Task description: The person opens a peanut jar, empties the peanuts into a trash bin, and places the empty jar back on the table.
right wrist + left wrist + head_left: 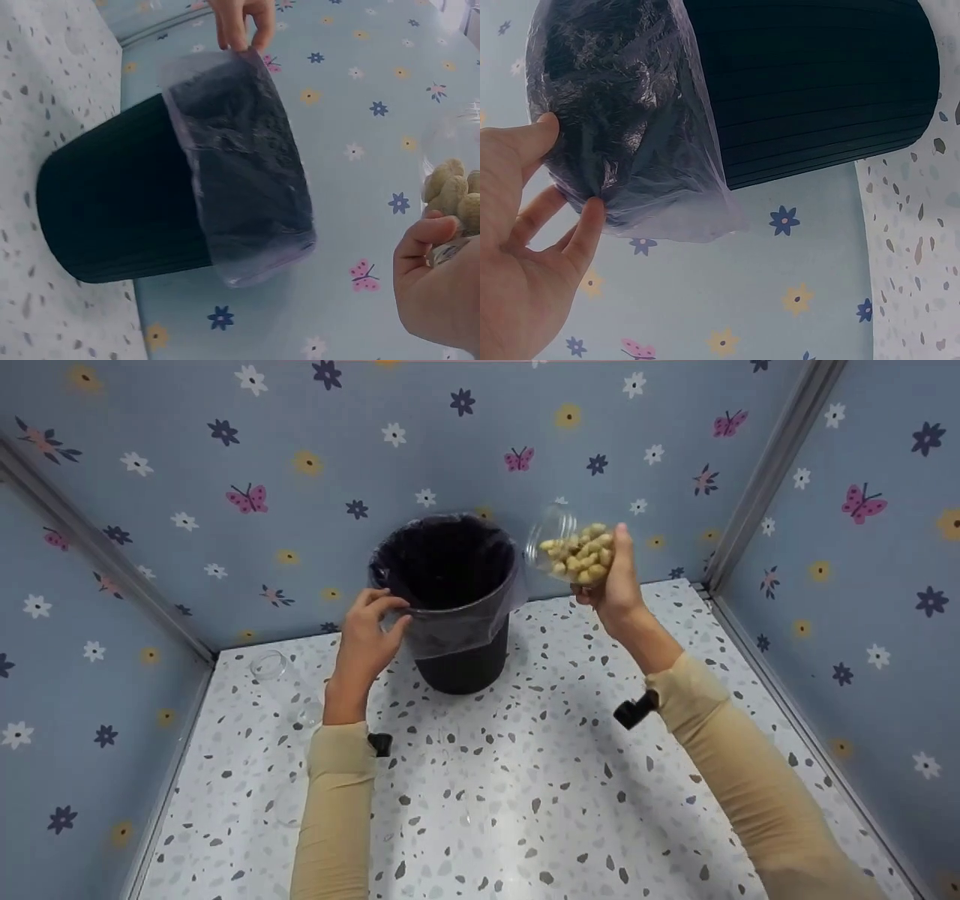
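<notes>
A black trash bin (pixel 461 673) stands upright against the back wall, lined with a translucent plastic bag (pixel 454 631) folded over its rim. My left hand (pixel 366 636) holds the rim at its left side; in the left wrist view its thumb and fingertips (pixel 592 214) meet the bagged edge. To the right of the bin, my right hand (pixel 621 596) grips a clear jar (pixel 553 526) by its base end. The jar is raised and tipped sideways, mouth towards the bin. Unshelled peanuts (pixel 586 556) lie inside it, also visible in the right wrist view. The bin's bottom inside is dark.
A clear round lid-like piece (pixel 268 665) lies on the speckled white tabletop (pixel 510 810) left of the bin. Flowered blue panels (pixel 465 442) enclose the table at the back and both sides, with grey metal posts (pixel 772 472) at the corners.
</notes>
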Tool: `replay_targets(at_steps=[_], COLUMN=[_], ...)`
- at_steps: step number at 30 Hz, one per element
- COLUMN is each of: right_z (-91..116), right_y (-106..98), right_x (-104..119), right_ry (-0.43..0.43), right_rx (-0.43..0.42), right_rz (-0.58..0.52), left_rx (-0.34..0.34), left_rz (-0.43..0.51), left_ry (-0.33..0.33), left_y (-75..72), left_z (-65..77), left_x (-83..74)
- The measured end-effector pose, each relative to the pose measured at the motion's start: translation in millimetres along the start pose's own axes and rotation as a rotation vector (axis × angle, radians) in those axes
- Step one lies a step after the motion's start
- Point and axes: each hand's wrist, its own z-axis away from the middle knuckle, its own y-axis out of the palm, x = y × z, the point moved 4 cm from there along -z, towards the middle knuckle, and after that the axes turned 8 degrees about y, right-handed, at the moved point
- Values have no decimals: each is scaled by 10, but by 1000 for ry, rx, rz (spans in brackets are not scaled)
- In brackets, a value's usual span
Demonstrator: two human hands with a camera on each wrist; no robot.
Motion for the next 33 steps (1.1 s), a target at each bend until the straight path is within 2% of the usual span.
replay_targets(at_steps=[5, 8, 14, 17, 21, 25, 33], right_z=[-328, -476, -705, -778, -838, -874, -905], right_y=[222, 344, 606, 746, 865, 904, 976], right_x=[113, 139, 246, 274, 252, 184, 139], right_ry=[72, 94, -7, -35, -7, 15, -52], right_rx=[39, 40, 20, 15, -12, -29, -50], right_rz=[39, 105, 368, 498, 624, 736, 1025], left_rx=[7, 9, 14, 10, -1, -2, 14], left_rz=[15, 12, 2, -9, -26, -36, -31], left_ry=[9, 13, 4, 5, 5, 3, 11], left_y=[13, 21, 6, -14, -26, -7, -1], left_z=[-4, -10, -10, -3, -1, -1, 19], left_x=[-2, -2, 9, 13, 19, 32, 20])
